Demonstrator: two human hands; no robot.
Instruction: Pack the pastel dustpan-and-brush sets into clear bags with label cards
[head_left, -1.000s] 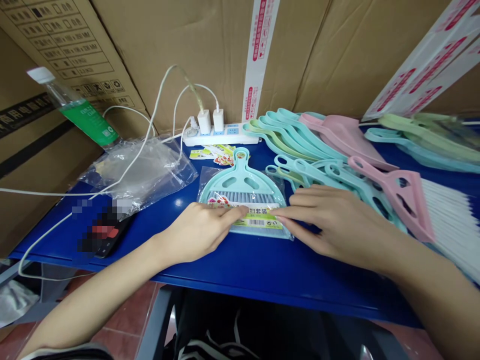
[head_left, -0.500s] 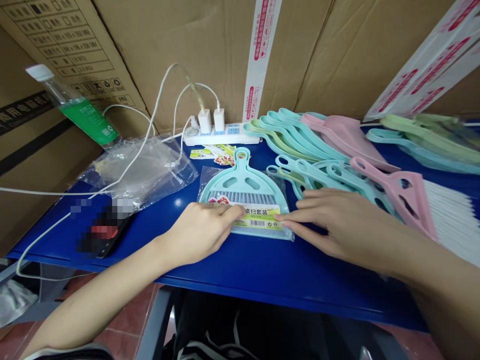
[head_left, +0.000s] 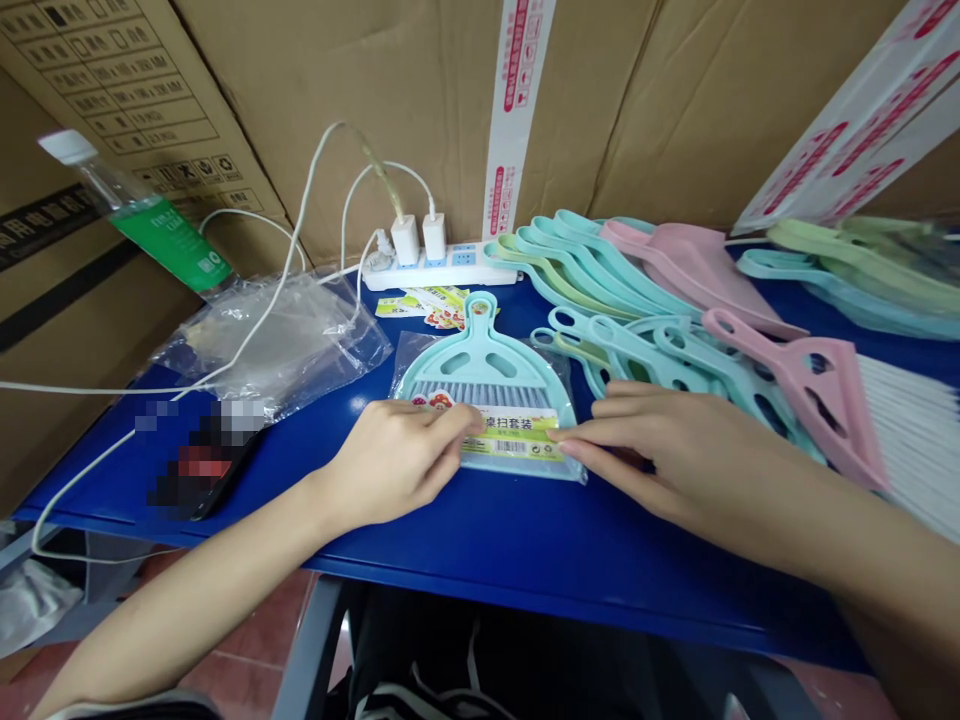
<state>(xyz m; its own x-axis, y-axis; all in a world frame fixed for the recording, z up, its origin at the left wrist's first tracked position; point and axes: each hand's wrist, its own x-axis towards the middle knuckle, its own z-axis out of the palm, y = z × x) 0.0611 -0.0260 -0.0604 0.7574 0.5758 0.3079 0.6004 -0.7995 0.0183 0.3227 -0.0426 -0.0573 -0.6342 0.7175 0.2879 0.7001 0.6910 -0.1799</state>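
Observation:
A light-blue dustpan [head_left: 411, 375] lies flat on the blue table, with a matching hand brush [head_left: 480, 368] nested in it, grey bristles towards me. Clear plastic bag [head_left: 576, 472] film surrounds the set. Across its lower part runs a yellow-green and white label card [head_left: 517, 432]; whether it is inside the film I cannot tell. My left hand [head_left: 401, 455] is closed at the left part of the card, fingers curled, gripping bag and card. Thumb and forefinger of my right hand [head_left: 667, 455] pinch the bag at the card's right end.
Loose brushes [head_left: 806, 385] and stacked dustpans [head_left: 645, 270] lie to the right. Behind are spare label cards [head_left: 439, 305] and a power strip [head_left: 450, 265] with white cables. At left: empty plastic bags [head_left: 292, 340], a phone [head_left: 225, 475], a bottle [head_left: 169, 240]. Cardboard boxes [head_left: 420, 90] stand behind.
The view has shifted slightly. Both hands keep their places on the bag and card, with hardly any movement.

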